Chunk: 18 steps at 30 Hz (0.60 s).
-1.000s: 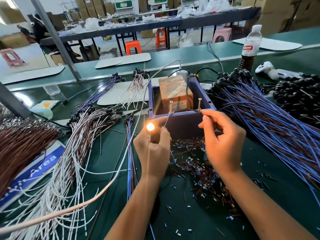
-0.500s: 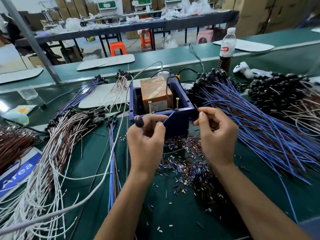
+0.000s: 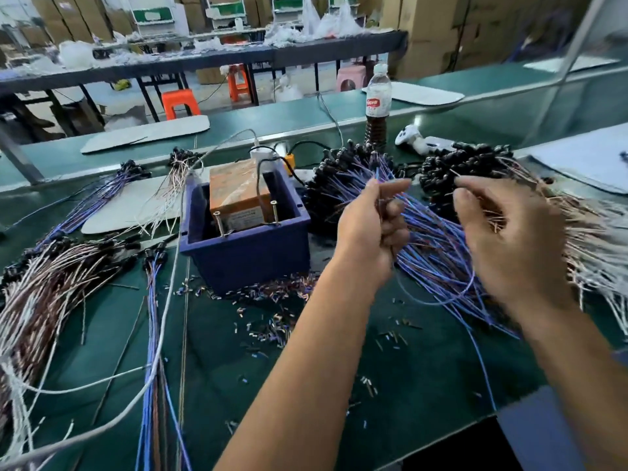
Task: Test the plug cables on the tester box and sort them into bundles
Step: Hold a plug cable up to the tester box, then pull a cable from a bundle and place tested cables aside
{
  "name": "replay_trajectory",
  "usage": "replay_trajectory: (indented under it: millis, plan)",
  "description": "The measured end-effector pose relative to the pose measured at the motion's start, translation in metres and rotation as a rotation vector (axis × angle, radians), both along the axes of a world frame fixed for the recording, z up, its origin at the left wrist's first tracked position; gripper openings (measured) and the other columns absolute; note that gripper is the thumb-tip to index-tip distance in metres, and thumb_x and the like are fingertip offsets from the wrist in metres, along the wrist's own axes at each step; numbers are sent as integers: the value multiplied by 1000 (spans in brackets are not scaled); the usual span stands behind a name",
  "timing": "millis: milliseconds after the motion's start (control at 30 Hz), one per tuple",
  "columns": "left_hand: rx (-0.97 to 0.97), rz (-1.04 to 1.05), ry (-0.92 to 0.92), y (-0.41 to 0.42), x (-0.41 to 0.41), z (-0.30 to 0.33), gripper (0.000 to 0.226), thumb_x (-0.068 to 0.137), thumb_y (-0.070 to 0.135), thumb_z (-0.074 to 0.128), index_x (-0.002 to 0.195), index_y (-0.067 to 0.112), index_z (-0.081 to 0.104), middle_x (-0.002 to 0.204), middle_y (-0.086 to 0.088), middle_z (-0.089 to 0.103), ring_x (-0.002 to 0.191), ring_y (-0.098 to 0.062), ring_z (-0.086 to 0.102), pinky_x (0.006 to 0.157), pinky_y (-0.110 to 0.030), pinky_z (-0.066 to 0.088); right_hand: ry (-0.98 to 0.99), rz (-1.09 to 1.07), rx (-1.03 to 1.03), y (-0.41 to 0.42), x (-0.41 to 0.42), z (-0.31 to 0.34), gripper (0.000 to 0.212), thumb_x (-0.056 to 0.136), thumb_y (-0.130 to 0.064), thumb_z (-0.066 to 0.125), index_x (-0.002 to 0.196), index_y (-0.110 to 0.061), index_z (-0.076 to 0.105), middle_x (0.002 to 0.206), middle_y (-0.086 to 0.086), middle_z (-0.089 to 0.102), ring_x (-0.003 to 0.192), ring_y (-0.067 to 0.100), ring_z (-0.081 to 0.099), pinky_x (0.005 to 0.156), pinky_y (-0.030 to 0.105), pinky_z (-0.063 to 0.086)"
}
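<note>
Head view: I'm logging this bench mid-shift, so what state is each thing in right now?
Tester box: open-topped, orange unit inside, two upright pins free of wires.
Left hand: grips a blue cable.
Right hand: fingers loosely curled over the heap, blurred; grip unclear.
Blue cable heap: loose, fanned right of the box.
White-brown cable bundle: laid out left of the box.
Water bottle: upright, capped, mostly empty.
Wire offcuts: scattered before the box.

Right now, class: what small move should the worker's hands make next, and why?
Probably draw one cable free: the left hand grips blue wires from the blue cable pile, the right hand hovers open beside it, and the tester box pins stand untouched.
</note>
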<state>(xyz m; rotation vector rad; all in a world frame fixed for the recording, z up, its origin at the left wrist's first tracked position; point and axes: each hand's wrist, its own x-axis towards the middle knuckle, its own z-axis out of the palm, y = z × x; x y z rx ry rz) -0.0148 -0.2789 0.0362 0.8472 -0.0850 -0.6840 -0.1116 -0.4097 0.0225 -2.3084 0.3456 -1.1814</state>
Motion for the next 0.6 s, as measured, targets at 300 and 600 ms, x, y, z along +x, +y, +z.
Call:
replay_trajectory:
  millis: [300,600]
  plan:
    - [-57,169,-88,-18,20,2,30,110,28,46,102,16,73,71,1,47,58,-9,40,55,-23,33,195,334,111,0,-14,3,24,98,-36,66,83,-22,78,58,-9,65,49,2,51,51,20,38]
    - [120,86,-212,-17,64,29,30,112,22,40,104,3,61,63,0,58,44,-6,42,36,-18,31,264,102,-225,-35,-18,42,34,101,-44,60,86,-24,82,50,-23,55,47,2,51,49,23,31]
